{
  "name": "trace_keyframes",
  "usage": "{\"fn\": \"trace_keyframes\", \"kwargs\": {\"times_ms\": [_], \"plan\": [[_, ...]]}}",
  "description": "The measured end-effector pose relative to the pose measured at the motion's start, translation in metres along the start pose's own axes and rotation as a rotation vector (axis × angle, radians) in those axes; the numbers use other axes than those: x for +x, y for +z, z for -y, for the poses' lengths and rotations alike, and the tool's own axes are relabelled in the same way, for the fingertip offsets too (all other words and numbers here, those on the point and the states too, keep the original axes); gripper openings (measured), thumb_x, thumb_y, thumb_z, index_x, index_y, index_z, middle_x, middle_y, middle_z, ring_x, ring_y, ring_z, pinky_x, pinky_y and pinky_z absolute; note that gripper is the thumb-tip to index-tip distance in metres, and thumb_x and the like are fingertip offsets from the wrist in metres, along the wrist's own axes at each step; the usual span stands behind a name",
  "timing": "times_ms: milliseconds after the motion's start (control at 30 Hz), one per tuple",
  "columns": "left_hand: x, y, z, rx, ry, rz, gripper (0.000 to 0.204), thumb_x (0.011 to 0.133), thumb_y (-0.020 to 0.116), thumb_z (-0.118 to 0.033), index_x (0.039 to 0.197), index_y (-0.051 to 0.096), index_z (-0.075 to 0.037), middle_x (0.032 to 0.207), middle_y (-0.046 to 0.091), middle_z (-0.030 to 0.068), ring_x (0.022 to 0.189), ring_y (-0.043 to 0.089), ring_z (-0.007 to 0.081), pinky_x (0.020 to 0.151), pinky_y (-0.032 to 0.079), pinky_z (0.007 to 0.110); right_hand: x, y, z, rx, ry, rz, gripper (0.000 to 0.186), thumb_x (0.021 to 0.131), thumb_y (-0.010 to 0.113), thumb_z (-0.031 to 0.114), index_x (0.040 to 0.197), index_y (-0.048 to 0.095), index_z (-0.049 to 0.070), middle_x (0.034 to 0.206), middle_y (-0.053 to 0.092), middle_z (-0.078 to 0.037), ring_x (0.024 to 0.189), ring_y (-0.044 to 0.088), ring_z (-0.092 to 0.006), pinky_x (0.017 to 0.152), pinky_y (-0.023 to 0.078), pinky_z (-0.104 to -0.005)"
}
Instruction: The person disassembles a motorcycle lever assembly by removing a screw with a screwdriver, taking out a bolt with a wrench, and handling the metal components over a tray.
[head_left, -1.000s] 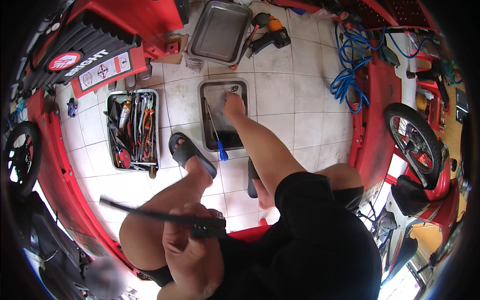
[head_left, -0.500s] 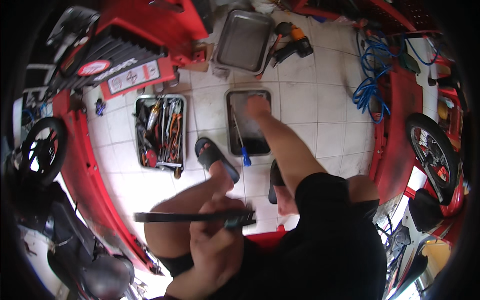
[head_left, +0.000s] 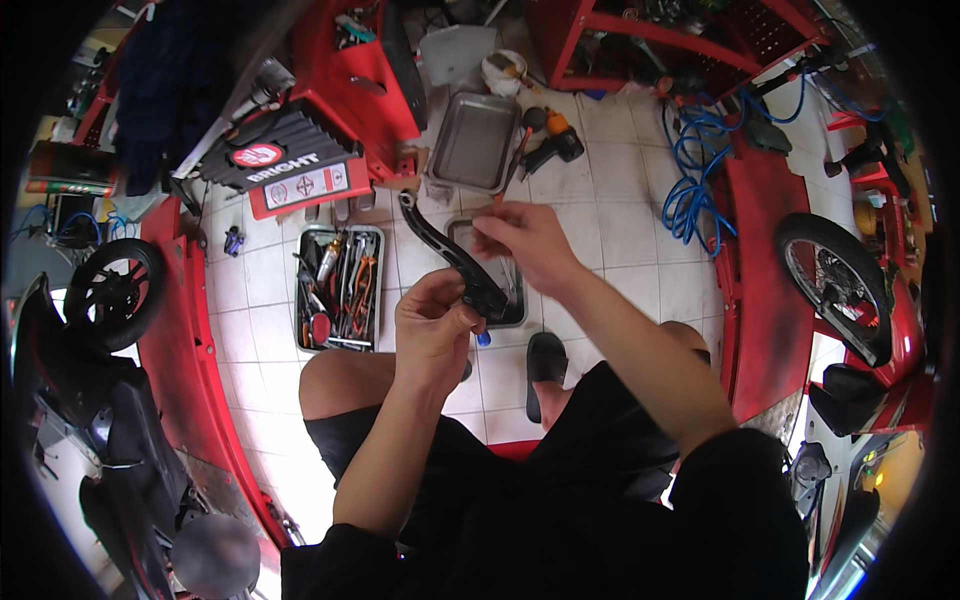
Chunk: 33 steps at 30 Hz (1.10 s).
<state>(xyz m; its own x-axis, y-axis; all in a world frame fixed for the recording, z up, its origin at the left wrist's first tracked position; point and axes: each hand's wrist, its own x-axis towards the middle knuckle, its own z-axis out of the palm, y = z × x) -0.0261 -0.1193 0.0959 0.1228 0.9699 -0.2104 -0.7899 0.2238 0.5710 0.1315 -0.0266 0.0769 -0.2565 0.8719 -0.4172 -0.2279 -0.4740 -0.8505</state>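
Note:
My left hand (head_left: 437,325) grips a long, curved black lever (head_left: 432,236) by its thicker end. The lever's far tip, which has a hole, points up and to the left. My right hand (head_left: 527,243) hovers just right of the lever, fingers pinched together. Whatever it may be holding is too small to make out. Below both hands lies a small metal tray (head_left: 519,312), partly hidden by them and the lever. A blue screwdriver handle (head_left: 484,339) shows at the tray's near edge, mostly covered by my left hand.
To the left sits a tray of hand tools (head_left: 340,285). Farther away are a larger grey tray (head_left: 474,143) and a black and orange power tool (head_left: 553,143). A coiled blue hose (head_left: 690,190) lies right. Red lift platforms (head_left: 775,270) and motorcycles flank both sides.
My left hand has moved forward with the lever and turned it from level to upright-slanting. My right hand has come up out of the small tray towards the lever. The view has shifted.

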Motion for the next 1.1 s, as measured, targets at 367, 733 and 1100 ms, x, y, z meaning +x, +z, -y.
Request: {"fn": "trace_keyframes", "kwargs": {"times_ms": [367,733,1100], "plan": [[-0.005,0.010,0.004,-0.172,-0.050,0.336,0.026,0.082,0.076,-0.018,0.103,0.065,-0.007,0.101,0.065,0.0112,0.104,0.060,0.0233,0.101,0.039,0.042,-0.085,0.008,0.015,0.396,-0.209,0.107,0.017,0.090,0.063,0.007,0.104,0.061,-0.004,0.092,0.066,-0.011,0.074,0.066,-0.0204,0.068,0.052,-0.0317],[-0.010,0.010,0.008,-0.119,-0.157,0.291,0.041,0.080,0.078,-0.024,0.117,0.063,-0.017,0.117,0.063,0.0013,0.115,0.054,0.0176,0.107,0.033,0.040,-0.092,0.007,0.014,-0.161,-0.648,0.196,0.017,0.084,0.070,0.002,0.100,0.067,0.001,0.105,0.058,-0.008,0.100,0.054,-0.0178,0.087,0.040,-0.0305],[-0.005,0.007,0.007,-0.166,-0.193,0.185,0.033,0.078,0.080,-0.019,0.106,0.063,-0.012,0.108,0.065,0.0014,0.105,0.060,0.0175,0.101,0.039,0.040,-0.087,0.005,0.023,-0.394,-0.788,0.167,0.015,0.083,0.068,0.002,0.097,0.065,0.001,0.102,0.060,-0.011,0.094,0.058,-0.0208,0.080,0.046,-0.0308]]}}
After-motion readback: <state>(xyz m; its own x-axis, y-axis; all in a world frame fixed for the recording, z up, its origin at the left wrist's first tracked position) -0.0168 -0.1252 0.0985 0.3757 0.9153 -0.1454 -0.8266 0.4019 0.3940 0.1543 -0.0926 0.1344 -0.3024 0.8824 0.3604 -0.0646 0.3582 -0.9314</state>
